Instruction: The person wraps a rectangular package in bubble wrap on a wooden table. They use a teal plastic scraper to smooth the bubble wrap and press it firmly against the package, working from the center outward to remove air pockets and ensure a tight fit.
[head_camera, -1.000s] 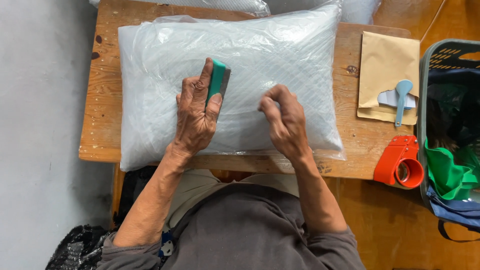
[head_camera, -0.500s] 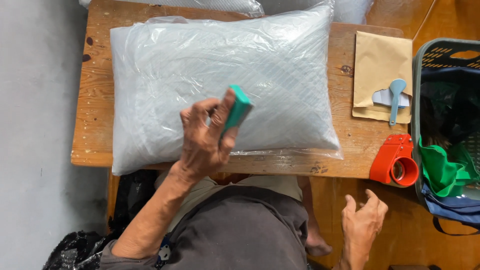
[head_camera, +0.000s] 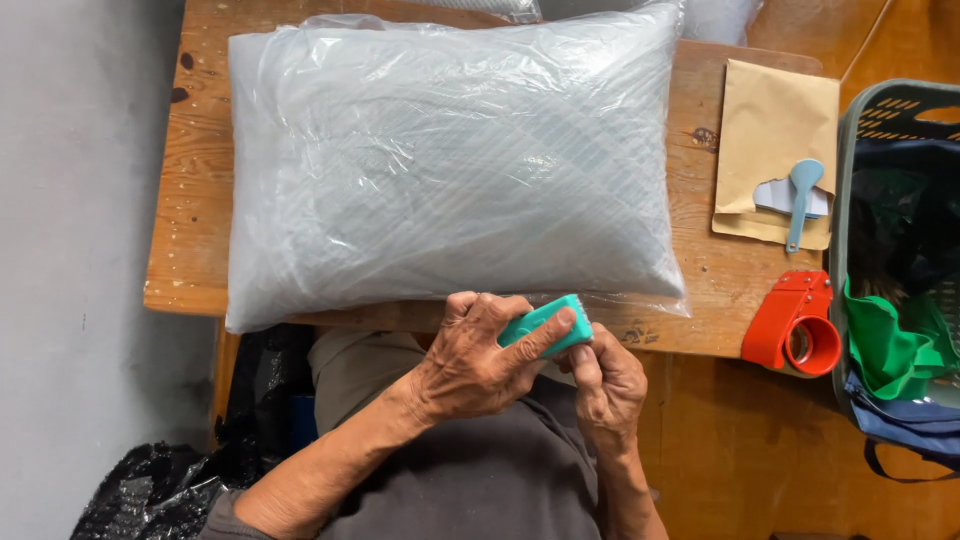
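Observation:
A pillow sealed in a clear plastic bag (head_camera: 450, 160) lies across the wooden table (head_camera: 190, 200). Just below the table's near edge, my left hand (head_camera: 470, 360) grips a small teal block-shaped tool (head_camera: 545, 325). My right hand (head_camera: 605, 385) meets it from the right, its fingers touching the tool's end. Both hands are off the pillow, held in front of my body.
A brown envelope (head_camera: 770, 130) with a white card and a light blue spoon-shaped tool (head_camera: 800, 195) lies on the table's right. A red tape dispenser (head_camera: 795, 325) sits at the right edge. A basket (head_camera: 850, 160) holds green and blue cloth. Black plastic bag (head_camera: 150, 490) on the floor, left.
My left hand has drawn the teal tool off the pillow down to the table edge. My right hand, lowered beside my lap half a second ago, has risen to touch the tool.

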